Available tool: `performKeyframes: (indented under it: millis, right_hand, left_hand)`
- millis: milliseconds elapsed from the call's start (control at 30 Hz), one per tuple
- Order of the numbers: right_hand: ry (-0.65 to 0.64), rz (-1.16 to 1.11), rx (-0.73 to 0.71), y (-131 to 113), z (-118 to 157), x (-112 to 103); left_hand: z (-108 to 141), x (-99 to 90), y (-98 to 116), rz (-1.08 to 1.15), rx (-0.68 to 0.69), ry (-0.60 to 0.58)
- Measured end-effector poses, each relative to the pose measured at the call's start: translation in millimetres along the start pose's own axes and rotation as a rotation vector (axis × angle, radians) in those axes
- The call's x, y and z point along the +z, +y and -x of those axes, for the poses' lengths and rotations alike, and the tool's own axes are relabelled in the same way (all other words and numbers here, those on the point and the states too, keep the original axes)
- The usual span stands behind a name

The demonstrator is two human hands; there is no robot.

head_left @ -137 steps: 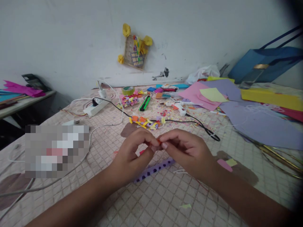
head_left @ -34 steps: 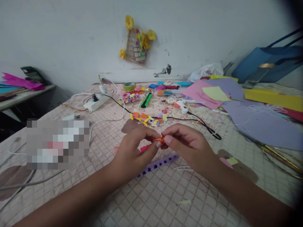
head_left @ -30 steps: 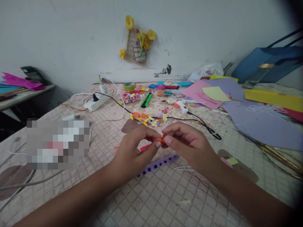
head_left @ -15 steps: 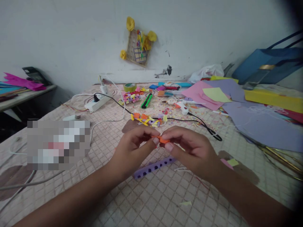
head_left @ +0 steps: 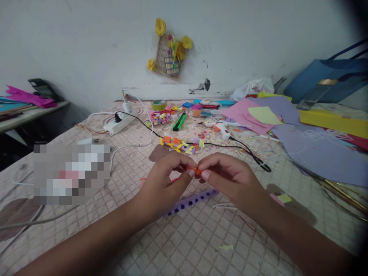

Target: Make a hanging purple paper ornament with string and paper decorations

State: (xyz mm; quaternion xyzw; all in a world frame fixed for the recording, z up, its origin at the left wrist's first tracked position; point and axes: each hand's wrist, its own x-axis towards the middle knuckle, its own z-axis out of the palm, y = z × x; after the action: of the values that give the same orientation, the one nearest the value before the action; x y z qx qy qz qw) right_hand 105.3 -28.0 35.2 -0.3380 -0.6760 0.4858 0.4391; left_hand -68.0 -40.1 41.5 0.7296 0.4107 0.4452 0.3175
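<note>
A small orange piece of paper (head_left: 197,171) is pinched between my two hands, just above the cloth-covered table. My left hand (head_left: 169,182) grips its left side with thumb and fingertips, and my right hand (head_left: 231,176) grips its right side the same way. Most of the piece is hidden by the fingers. Below them lies a purple strip with dark spots (head_left: 196,200), its left end partly behind my left wrist. Just beyond my hands rests a bundle of orange, yellow and purple paper pieces (head_left: 179,145).
A white glue gun (head_left: 224,131) with a black cord lies among paper scraps, near a green cutter (head_left: 179,122). Coloured sheets (head_left: 324,149) cover the right side. A white power strip (head_left: 119,123) and cables lie left. A blue bag (head_left: 324,82) stands back right.
The fingertips have closed further over the orange paper, so less of it shows. My left hand has shifted slightly right. The whole view has moved a little.
</note>
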Motion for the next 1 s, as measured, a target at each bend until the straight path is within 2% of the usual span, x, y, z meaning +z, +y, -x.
performKeyframes:
  millis: [67,167,467,733,1000]
  right_hand:
    - [0.001,-0.039,0.068,-0.7,-0.2,0.8]
    - [0.0,-0.046,0.076,0.6,0.0,1.7]
    - [0.024,-0.082,0.066,4.5,-2.2,1.5]
    - [0.02,-0.167,0.061,4.6,-4.1,2.2]
    - [0.052,-0.304,0.106,8.6,-5.4,3.8]
  left_hand:
    - [-0.2,-0.9,0.3,-0.097,0.077,-0.009]
    - [0.4,-1.8,0.2,-0.177,0.138,-0.022]
    - [0.9,-1.1,-0.2,-0.122,0.051,-0.038]
    - [2.2,-1.5,0.9,-0.159,0.112,-0.058]
    - [3.5,0.6,-0.9,-0.084,0.119,-0.081]
